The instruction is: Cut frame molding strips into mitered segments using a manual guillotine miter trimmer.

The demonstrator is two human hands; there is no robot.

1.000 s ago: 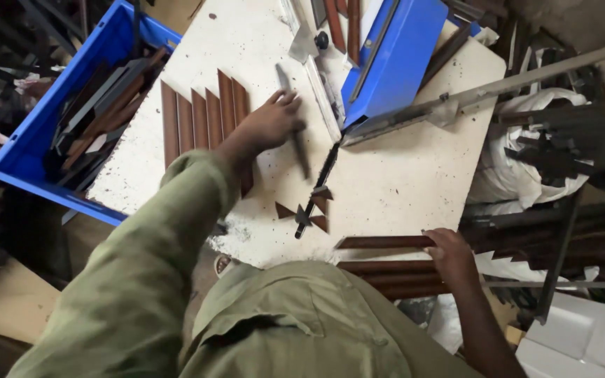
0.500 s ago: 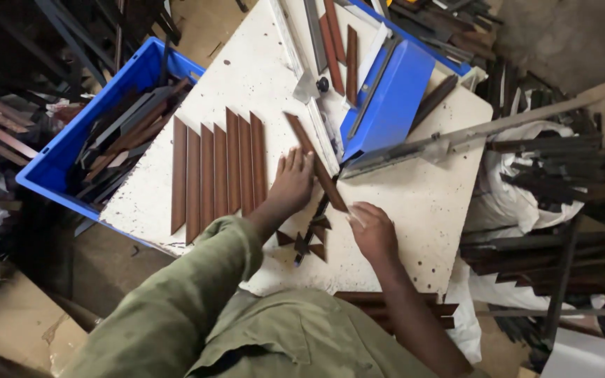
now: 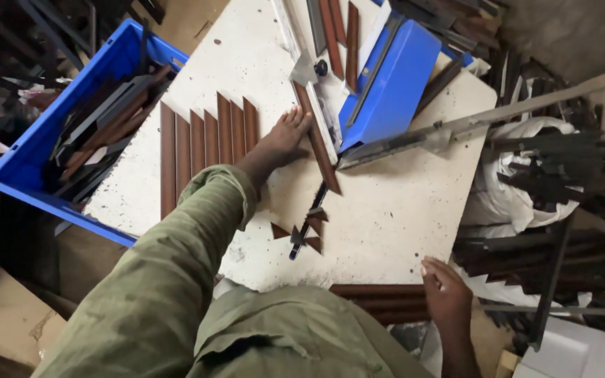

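Note:
My left hand stretches over the white table and presses a long brown strip that runs slantwise up to the blue cutting machine. Left of that hand, several brown strips with pointed ends lie side by side. My right hand is at the table's near edge, fingers laid on a stack of brown strips below the tabletop. Small brown triangular offcuts and a thin dark tool lie between the hands.
A blue crate of dark strips stands left of the table. The machine's long metal lever reaches out to the right. A white sack and piles of dark profiles fill the floor on the right.
My right hand has left the slanted strip and dropped back to the stack at the table's near edge. My left hand has slid the strip up toward the blue machine.

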